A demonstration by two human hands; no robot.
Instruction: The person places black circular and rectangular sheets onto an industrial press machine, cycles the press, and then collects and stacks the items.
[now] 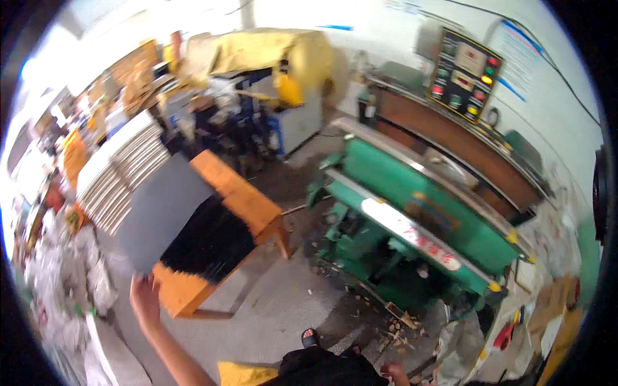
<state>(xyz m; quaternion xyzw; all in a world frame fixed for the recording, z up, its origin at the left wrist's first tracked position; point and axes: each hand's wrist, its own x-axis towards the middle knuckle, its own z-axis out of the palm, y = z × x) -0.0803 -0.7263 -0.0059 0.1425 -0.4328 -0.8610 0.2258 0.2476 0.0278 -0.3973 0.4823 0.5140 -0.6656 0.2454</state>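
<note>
Grey and smooth, a broad sheet (164, 209) lies slanted over the left part of an orange wooden desk (235, 183), overlapping a black piece (209, 241) whose lower edge looks ragged. Of the 2 hands, the left hand (145, 294) is at the sheet's lower corner, its fingers meeting the edge; whether they pinch it or merely rest against it, I cannot tell. The right hand (394, 372) is small and blurred at the lower rim, beside the person's black clothing (328, 368), well apart from the sheet; its grasp cannot be made out either.

Just beyond the sheet, to the left, rises a stack of pale layers (122, 174). Crumpled whitish plastic (71, 270) heaps up at the far left. To the right of the desk is a green machine (386, 164) with 1 pale bar (412, 233) along its front, and above it hangs a dark control panel (465, 74) with coloured buttons. Yellow cloth (264, 51) drapes equipment behind.
</note>
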